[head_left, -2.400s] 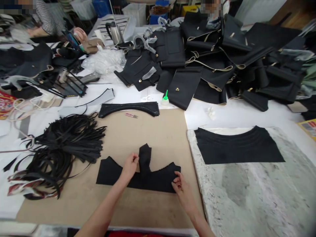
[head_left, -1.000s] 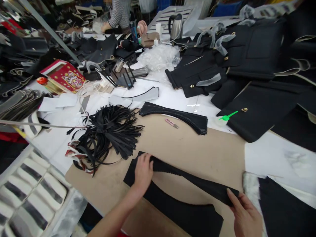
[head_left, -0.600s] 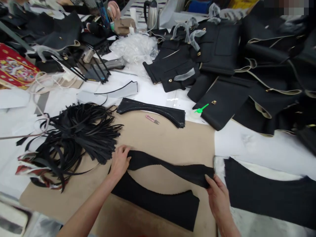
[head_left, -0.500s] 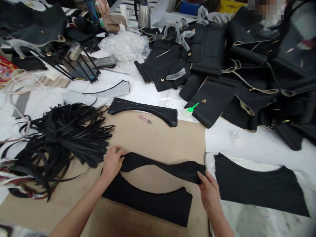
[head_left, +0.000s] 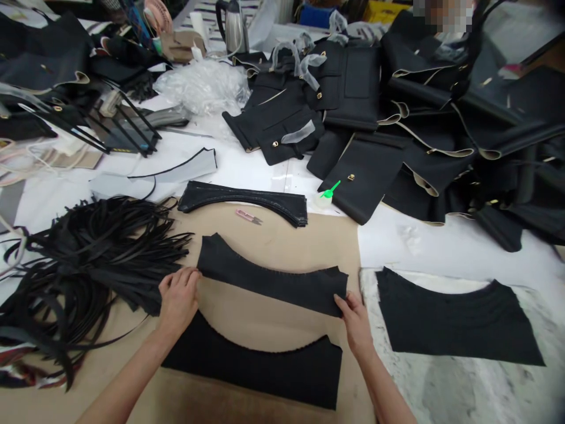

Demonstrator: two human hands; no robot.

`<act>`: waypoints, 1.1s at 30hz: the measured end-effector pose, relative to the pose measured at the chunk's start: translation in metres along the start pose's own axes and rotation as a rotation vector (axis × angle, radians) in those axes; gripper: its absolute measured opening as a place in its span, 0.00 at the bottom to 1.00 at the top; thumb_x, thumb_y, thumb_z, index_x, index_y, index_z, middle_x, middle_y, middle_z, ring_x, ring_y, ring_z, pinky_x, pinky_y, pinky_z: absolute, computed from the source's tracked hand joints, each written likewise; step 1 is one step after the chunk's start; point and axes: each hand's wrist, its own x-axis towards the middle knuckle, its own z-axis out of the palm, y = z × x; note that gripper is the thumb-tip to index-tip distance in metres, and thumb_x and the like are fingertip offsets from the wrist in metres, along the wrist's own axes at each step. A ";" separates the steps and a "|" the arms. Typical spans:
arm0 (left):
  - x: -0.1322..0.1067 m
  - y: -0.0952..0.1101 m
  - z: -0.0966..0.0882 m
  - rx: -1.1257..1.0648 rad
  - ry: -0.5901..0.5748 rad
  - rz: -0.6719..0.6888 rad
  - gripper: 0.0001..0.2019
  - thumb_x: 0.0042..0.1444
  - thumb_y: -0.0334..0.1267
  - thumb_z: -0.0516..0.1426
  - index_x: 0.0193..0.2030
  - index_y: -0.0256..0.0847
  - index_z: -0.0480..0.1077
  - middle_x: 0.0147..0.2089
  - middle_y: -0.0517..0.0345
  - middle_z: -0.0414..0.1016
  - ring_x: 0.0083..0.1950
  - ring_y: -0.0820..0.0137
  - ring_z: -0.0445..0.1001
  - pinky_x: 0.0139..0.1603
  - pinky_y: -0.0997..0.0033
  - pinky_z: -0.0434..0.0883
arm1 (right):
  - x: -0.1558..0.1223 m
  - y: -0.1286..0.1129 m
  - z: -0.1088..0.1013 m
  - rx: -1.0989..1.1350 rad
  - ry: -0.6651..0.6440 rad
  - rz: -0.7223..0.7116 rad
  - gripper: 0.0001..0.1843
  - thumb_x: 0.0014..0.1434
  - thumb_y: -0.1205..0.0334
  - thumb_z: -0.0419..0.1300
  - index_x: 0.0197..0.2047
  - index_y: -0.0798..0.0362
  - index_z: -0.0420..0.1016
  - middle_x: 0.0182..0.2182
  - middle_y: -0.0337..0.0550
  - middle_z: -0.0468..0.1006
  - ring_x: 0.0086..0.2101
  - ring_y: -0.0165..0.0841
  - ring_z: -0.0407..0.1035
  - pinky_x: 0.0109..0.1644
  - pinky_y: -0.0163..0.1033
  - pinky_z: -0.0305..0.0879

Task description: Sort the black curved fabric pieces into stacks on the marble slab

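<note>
The left hand (head_left: 179, 297) has its fingers curled at the lower left corner of a curved black panel (head_left: 269, 275) and appears to grip it there, though the thumb is out of sight. The right hand (head_left: 353, 321) pinches the lower right corner between thumb and fingers. The panel spans the two hands with its hollowed edge facing away from the person, over a brown sheet (head_left: 338, 238) on the bench (head_left: 379, 238); whether it lies flat or is slightly raised cannot be told.

It looks thin, light and limp, like cloth or soft leather, so it would probably sag or twist if held at one end only. The matt face suggests little slip and nothing brittle. The two lower corners seem sound places to hold, since light tension between them would keep the long straight edge true. The narrow middle, under the curve, looks likeliest to fold or stretch, and the rough curved edge is best left unpulled.

A second panel (head_left: 265, 371) of like shape lies nearer the person, its left end partly behind the left forearm. Snips (head_left: 248, 217) rest beyond the held panel, near a dark stack (head_left: 247, 197).
</note>
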 end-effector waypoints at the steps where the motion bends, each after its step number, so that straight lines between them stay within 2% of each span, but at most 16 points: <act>1: -0.005 0.000 0.006 0.019 -0.035 -0.001 0.16 0.49 0.22 0.49 0.41 0.41 0.69 0.50 0.49 0.76 0.55 0.58 0.70 0.57 0.53 0.56 | 0.002 0.005 0.001 -0.031 0.005 0.002 0.20 0.47 0.46 0.66 0.36 0.53 0.75 0.33 0.42 0.79 0.36 0.38 0.71 0.42 0.43 0.70; 4: -0.013 0.009 0.017 0.008 -0.059 0.004 0.19 0.48 0.20 0.48 0.44 0.40 0.69 0.52 0.48 0.74 0.55 0.59 0.69 0.57 0.55 0.58 | 0.006 0.017 0.001 -0.122 0.038 0.004 0.19 0.47 0.45 0.66 0.32 0.52 0.73 0.26 0.38 0.75 0.32 0.36 0.68 0.37 0.41 0.70; 6: -0.008 0.020 0.019 -0.039 -0.046 0.061 0.23 0.52 0.21 0.47 0.52 0.40 0.68 0.58 0.48 0.71 0.59 0.60 0.67 0.59 0.56 0.59 | 0.007 0.021 -0.001 -0.176 0.055 0.008 0.18 0.48 0.44 0.65 0.29 0.51 0.71 0.23 0.36 0.71 0.28 0.34 0.66 0.32 0.39 0.68; 8: 0.003 0.031 0.023 -0.077 -0.062 0.137 0.25 0.57 0.25 0.46 0.61 0.41 0.62 0.64 0.49 0.65 0.65 0.60 0.62 0.63 0.55 0.58 | 0.009 0.022 -0.003 -0.230 0.066 0.012 0.19 0.49 0.44 0.64 0.27 0.51 0.68 0.22 0.35 0.68 0.26 0.33 0.64 0.29 0.37 0.66; 11: 0.016 0.037 0.034 -0.076 -0.099 0.143 0.23 0.63 0.35 0.47 0.65 0.42 0.58 0.68 0.47 0.60 0.69 0.57 0.57 0.66 0.50 0.55 | 0.011 0.021 -0.006 -0.316 0.094 0.020 0.19 0.52 0.42 0.61 0.32 0.51 0.70 0.24 0.37 0.69 0.26 0.34 0.65 0.27 0.38 0.66; 14: 0.013 0.033 0.049 -0.067 -0.116 0.103 0.23 0.65 0.40 0.47 0.66 0.41 0.58 0.68 0.45 0.60 0.69 0.53 0.56 0.66 0.48 0.56 | 0.010 0.020 -0.008 -0.437 0.187 -0.019 0.25 0.53 0.42 0.60 0.47 0.52 0.69 0.31 0.41 0.71 0.30 0.37 0.66 0.34 0.44 0.67; 17: 0.000 0.027 0.056 -0.059 -0.104 0.079 0.24 0.65 0.40 0.48 0.67 0.42 0.57 0.69 0.45 0.57 0.70 0.54 0.54 0.67 0.47 0.56 | 0.008 0.022 -0.007 -0.731 0.255 -0.219 0.28 0.58 0.45 0.54 0.56 0.53 0.63 0.43 0.50 0.69 0.39 0.42 0.67 0.46 0.50 0.65; 20: -0.008 0.025 0.057 -0.061 -0.069 0.059 0.24 0.65 0.40 0.48 0.67 0.42 0.56 0.70 0.43 0.54 0.70 0.53 0.54 0.66 0.47 0.58 | 0.008 0.027 -0.008 -0.943 0.192 -0.412 0.23 0.62 0.50 0.48 0.54 0.54 0.67 0.46 0.53 0.67 0.47 0.45 0.64 0.54 0.52 0.61; 23: -0.009 0.026 0.055 -0.143 -0.032 0.041 0.24 0.65 0.39 0.48 0.67 0.43 0.56 0.70 0.44 0.55 0.69 0.55 0.56 0.65 0.48 0.59 | 0.007 0.028 -0.014 -0.961 0.196 -0.456 0.21 0.63 0.53 0.45 0.49 0.55 0.70 0.43 0.52 0.68 0.47 0.45 0.63 0.54 0.52 0.61; 26: -0.013 0.020 0.047 -0.258 0.026 -0.058 0.22 0.64 0.37 0.48 0.65 0.44 0.58 0.67 0.46 0.59 0.66 0.57 0.60 0.64 0.51 0.61 | -0.003 0.021 -0.011 -0.926 0.202 -0.454 0.20 0.63 0.53 0.45 0.48 0.55 0.71 0.43 0.52 0.69 0.45 0.44 0.65 0.52 0.51 0.63; 27: -0.017 0.016 0.042 -0.286 0.046 -0.118 0.21 0.63 0.37 0.48 0.63 0.43 0.61 0.64 0.45 0.61 0.64 0.57 0.61 0.64 0.51 0.62 | -0.010 0.017 -0.005 -0.890 0.159 -0.436 0.19 0.64 0.52 0.46 0.47 0.54 0.71 0.43 0.51 0.70 0.43 0.43 0.66 0.50 0.49 0.64; 29: -0.031 0.002 0.032 -0.341 0.076 -0.304 0.19 0.60 0.37 0.50 0.57 0.40 0.67 0.57 0.45 0.66 0.60 0.57 0.65 0.62 0.52 0.64 | -0.031 0.010 0.020 -0.778 -0.017 -0.382 0.17 0.65 0.52 0.47 0.45 0.53 0.70 0.41 0.49 0.72 0.39 0.39 0.69 0.45 0.45 0.66; 31: -0.052 -0.016 0.022 -0.424 0.092 -0.540 0.17 0.56 0.39 0.52 0.51 0.38 0.70 0.50 0.45 0.69 0.54 0.56 0.68 0.59 0.51 0.65 | -0.059 0.004 0.060 -0.653 -0.269 -0.340 0.14 0.66 0.53 0.48 0.44 0.51 0.70 0.39 0.46 0.74 0.37 0.37 0.70 0.42 0.41 0.67; 33: -0.076 -0.033 0.014 -0.504 0.086 -0.721 0.15 0.53 0.40 0.53 0.44 0.37 0.72 0.43 0.47 0.71 0.47 0.58 0.71 0.54 0.52 0.68 | -0.091 -0.002 0.111 -0.579 -0.528 -0.329 0.12 0.67 0.57 0.47 0.45 0.51 0.69 0.38 0.44 0.76 0.38 0.35 0.72 0.43 0.39 0.67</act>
